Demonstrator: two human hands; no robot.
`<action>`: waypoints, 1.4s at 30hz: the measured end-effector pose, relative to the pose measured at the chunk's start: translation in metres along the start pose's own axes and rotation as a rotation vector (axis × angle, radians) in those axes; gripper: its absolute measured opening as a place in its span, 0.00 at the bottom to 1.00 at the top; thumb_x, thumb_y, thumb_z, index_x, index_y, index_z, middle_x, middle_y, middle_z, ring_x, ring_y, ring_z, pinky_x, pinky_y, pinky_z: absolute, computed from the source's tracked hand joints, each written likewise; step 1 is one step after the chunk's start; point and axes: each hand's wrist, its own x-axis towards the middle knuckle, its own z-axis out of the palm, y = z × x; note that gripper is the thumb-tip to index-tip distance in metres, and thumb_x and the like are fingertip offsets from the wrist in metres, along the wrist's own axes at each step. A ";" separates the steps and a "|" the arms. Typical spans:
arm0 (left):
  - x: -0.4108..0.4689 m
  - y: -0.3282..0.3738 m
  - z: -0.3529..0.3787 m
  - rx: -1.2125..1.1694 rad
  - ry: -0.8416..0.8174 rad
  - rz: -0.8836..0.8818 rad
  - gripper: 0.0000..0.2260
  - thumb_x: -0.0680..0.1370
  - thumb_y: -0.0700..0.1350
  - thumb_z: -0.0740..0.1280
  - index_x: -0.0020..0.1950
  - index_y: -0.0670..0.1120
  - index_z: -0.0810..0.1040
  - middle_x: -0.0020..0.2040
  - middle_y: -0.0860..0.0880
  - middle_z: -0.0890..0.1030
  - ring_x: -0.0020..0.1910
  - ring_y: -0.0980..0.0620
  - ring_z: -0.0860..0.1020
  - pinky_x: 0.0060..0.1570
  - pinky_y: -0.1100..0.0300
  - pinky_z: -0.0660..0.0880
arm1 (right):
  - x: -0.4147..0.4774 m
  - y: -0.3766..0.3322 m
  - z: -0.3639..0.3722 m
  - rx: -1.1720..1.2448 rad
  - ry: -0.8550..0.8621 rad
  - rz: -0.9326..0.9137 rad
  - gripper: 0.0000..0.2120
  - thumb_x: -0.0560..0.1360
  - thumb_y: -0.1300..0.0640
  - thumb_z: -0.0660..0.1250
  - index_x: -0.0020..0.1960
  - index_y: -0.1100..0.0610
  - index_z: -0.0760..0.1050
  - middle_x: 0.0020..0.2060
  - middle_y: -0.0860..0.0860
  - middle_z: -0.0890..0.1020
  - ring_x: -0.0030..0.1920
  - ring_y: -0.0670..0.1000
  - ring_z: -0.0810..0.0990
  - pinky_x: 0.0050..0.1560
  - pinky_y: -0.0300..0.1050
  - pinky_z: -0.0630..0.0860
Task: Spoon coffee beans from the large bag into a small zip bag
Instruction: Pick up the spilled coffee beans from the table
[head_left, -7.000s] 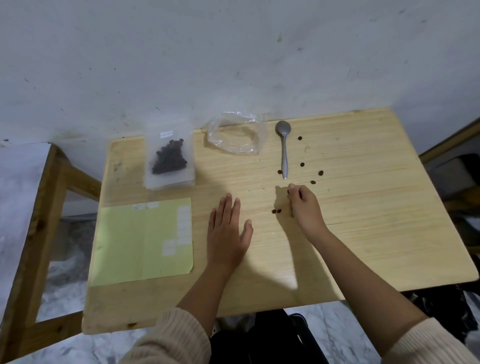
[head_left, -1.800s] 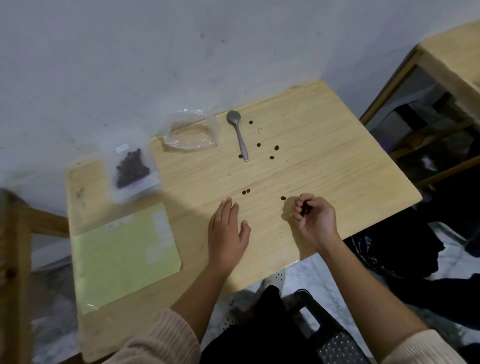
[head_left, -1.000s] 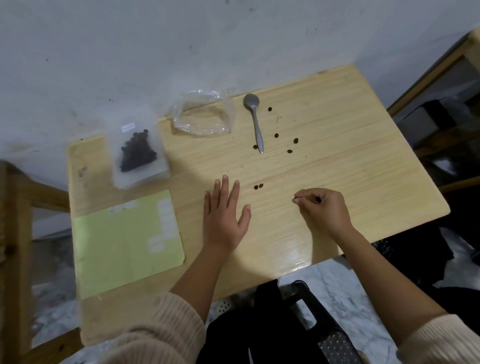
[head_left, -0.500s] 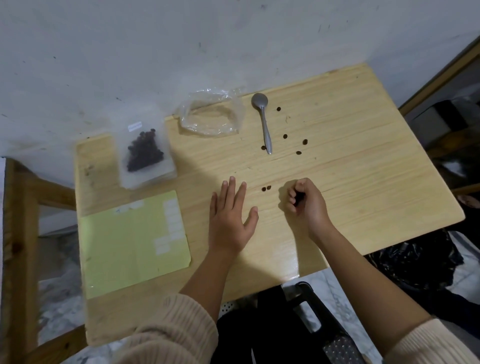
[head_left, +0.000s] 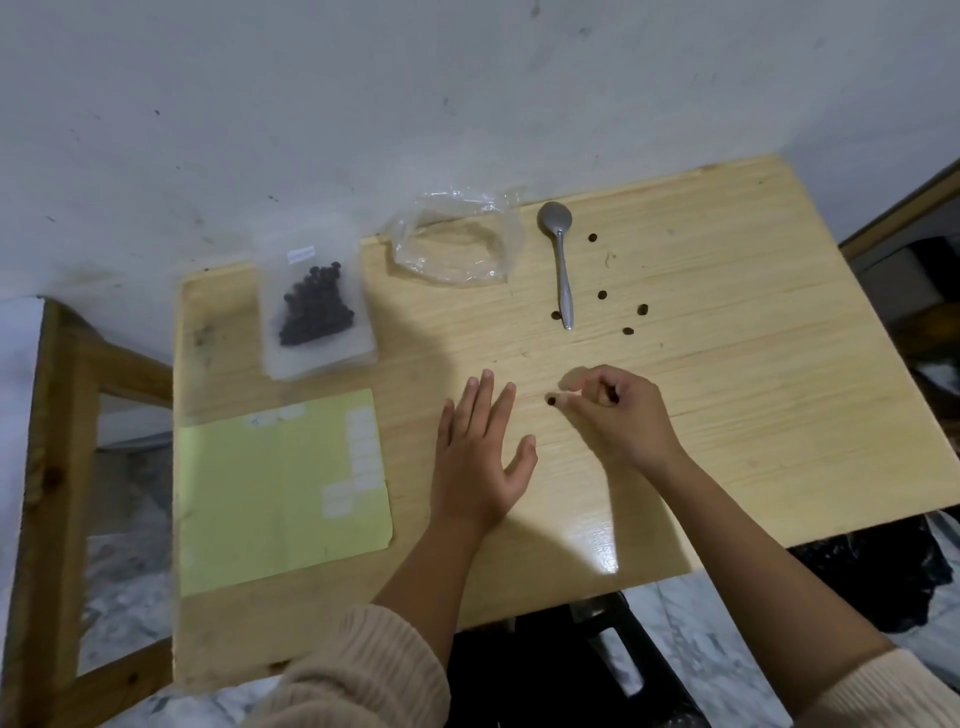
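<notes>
Since each stray bean (head_left: 550, 399) is light, hard and apt to roll, a fingertip pinch suits; right hand (head_left: 618, 415) curls onto one mid-table, left hand (head_left: 480, 452) flat, fingers spread; small zip bag (head_left: 317, 306) lies far-left.

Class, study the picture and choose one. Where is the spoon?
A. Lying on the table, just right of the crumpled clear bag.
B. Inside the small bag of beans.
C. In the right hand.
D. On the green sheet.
A: the spoon lies on the table, its bowl toward the wall, just right of the clear bag.
</notes>
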 end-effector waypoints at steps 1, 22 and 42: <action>0.000 0.000 0.000 0.000 0.001 0.001 0.27 0.77 0.56 0.57 0.75 0.50 0.61 0.77 0.49 0.55 0.77 0.53 0.49 0.75 0.52 0.46 | 0.002 0.003 0.000 -0.070 -0.015 -0.013 0.06 0.68 0.57 0.75 0.44 0.54 0.81 0.25 0.43 0.67 0.26 0.41 0.65 0.32 0.31 0.65; 0.000 0.002 -0.002 0.009 0.007 -0.002 0.27 0.77 0.56 0.57 0.75 0.50 0.61 0.77 0.49 0.55 0.77 0.54 0.48 0.74 0.55 0.42 | 0.011 -0.007 -0.006 0.708 -0.102 0.331 0.16 0.75 0.62 0.53 0.30 0.54 0.67 0.26 0.48 0.65 0.24 0.43 0.62 0.20 0.33 0.59; -0.001 0.001 0.000 -0.015 0.012 0.005 0.27 0.77 0.56 0.58 0.75 0.49 0.61 0.77 0.48 0.55 0.77 0.53 0.49 0.75 0.52 0.46 | 0.009 -0.006 0.011 -0.056 -0.021 0.036 0.10 0.64 0.52 0.78 0.42 0.54 0.82 0.25 0.45 0.69 0.24 0.41 0.66 0.30 0.31 0.66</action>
